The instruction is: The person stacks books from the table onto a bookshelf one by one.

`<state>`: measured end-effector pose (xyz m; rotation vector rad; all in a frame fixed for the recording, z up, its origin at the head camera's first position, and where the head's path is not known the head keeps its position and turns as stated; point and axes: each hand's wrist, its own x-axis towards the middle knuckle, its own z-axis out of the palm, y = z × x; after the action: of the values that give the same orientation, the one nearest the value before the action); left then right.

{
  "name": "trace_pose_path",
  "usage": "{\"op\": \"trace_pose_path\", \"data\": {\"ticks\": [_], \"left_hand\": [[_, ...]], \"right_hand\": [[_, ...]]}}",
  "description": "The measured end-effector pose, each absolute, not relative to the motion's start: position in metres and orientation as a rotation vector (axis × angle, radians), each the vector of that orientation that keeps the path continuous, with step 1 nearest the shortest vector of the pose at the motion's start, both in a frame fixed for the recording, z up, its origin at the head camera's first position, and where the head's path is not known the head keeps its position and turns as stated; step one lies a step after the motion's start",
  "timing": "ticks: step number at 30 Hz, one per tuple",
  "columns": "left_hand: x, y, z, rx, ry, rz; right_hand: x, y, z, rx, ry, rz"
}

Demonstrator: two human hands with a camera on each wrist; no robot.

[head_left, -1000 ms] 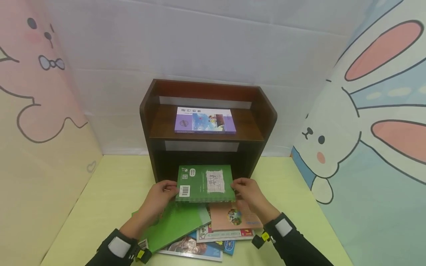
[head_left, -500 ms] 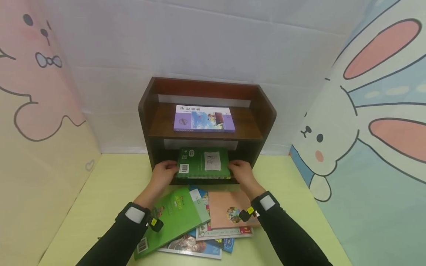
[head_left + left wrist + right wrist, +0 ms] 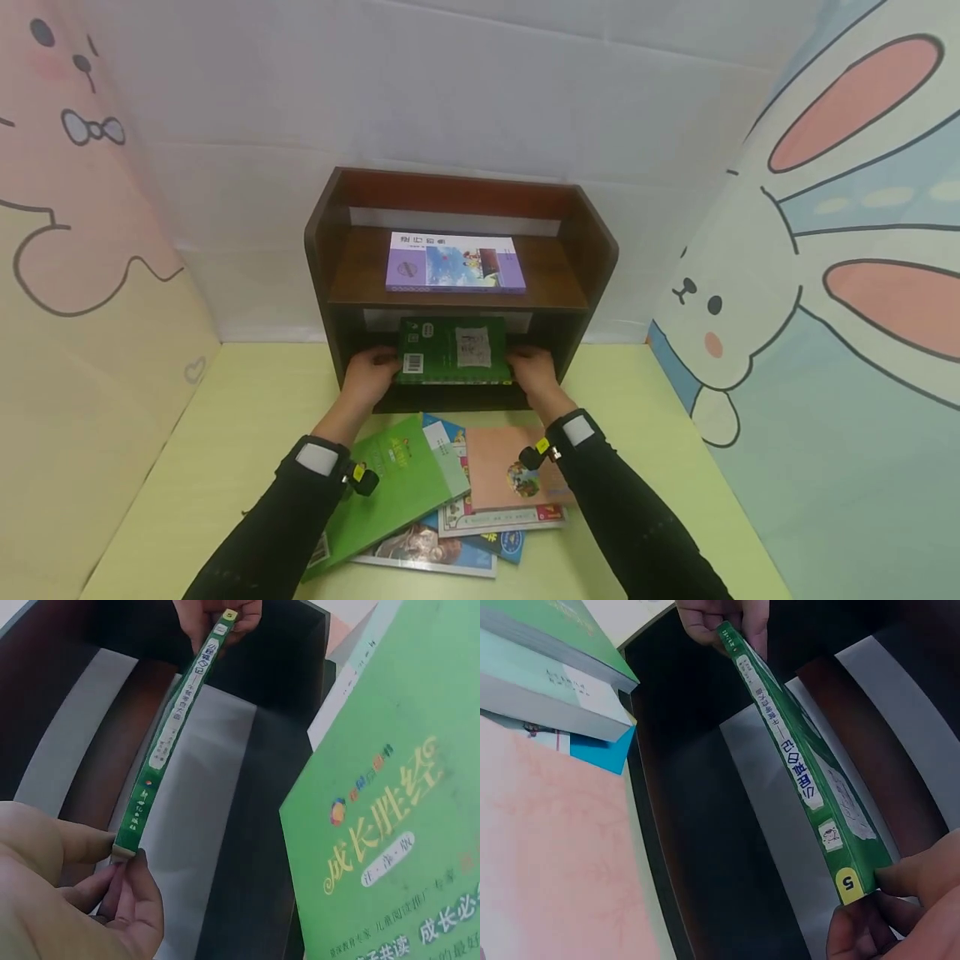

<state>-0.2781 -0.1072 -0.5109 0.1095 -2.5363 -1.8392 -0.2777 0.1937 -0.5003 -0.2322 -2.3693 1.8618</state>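
Observation:
A dark green book (image 3: 427,350) lies roughly level in the lower compartment of a dark brown shelf (image 3: 328,279), raised above its floor. My left hand (image 3: 369,377) pinches its left end and my right hand (image 3: 536,375) pinches the right end. Both wrist views show the spine facing out; the green spine (image 3: 176,739) has white lettering strips, and a yellow "5" label marks the end by my right thumb. On the upper board a purple-and-white book (image 3: 456,265) lies flat.
Before the shelf, several books overlap on the pale yellow table (image 3: 247,417): a light green book (image 3: 397,483), a peach book (image 3: 495,467), and a blue one (image 3: 450,554) with a picture cover. A white cloth wall (image 3: 465,92) stands behind the shelf.
Both hands have carried the dark green book forward, from above the pile of books into the shelf's lower compartment. The purple book and the pile have stayed in place.

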Motion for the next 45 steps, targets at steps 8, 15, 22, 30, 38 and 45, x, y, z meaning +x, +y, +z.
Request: {"op": "trace_pose_path", "data": {"ticks": [8, 15, 22, 30, 38, 45], "left_hand": [[-0.289, -0.107, -0.532, 0.033, -2.677, -1.583], [-0.294, -0.107, -0.548, 0.047, -2.78, -1.498], [-0.295, -0.106, -0.555, 0.028, -2.809, -1.468], [-0.291, -0.105, -0.554, 0.03, -2.846, -1.44], [-0.295, -0.102, -0.552, 0.035, -2.848, -1.433], [-0.294, -0.102, -0.551, 0.0, -2.865, -1.375]], "right_hand": [[-0.284, 0.187, -0.516, -0.245, -2.471, 1.685], [-0.291, 0.182, -0.533, -0.26, -2.579, 1.549], [-0.288, 0.179, -0.537, -0.242, -2.638, 1.447], [-0.29, 0.18, -0.542, -0.159, -2.684, 1.369], [-0.296, 0.18, -0.541, -0.119, -2.738, 1.393], [-0.298, 0.18, -0.541, -0.139, -2.783, 1.415]]}}
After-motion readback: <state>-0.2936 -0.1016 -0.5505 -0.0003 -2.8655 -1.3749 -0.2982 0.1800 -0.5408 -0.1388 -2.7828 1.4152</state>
